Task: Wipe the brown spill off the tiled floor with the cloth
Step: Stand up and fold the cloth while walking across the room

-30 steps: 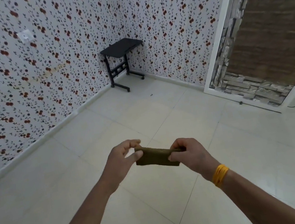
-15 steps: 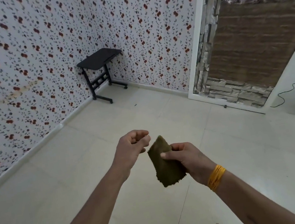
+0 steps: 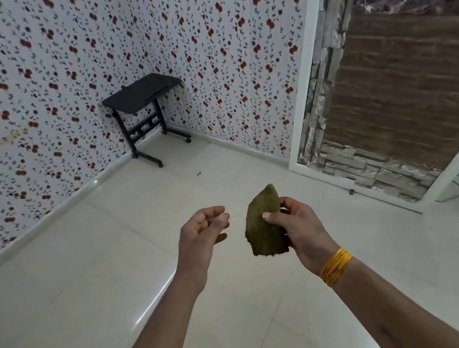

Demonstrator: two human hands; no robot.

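The right hand held the olive-brown cloth in the air above the tiled floor, its grip closed on it with the thumb pressed across the cloth's face and the fingers curled behind. The cloth stood upright, its top rising past the thumb and its frayed lower edge hanging below. Just beside the cloth, not touching it, the left hand hovered loosely curled, holding nothing.
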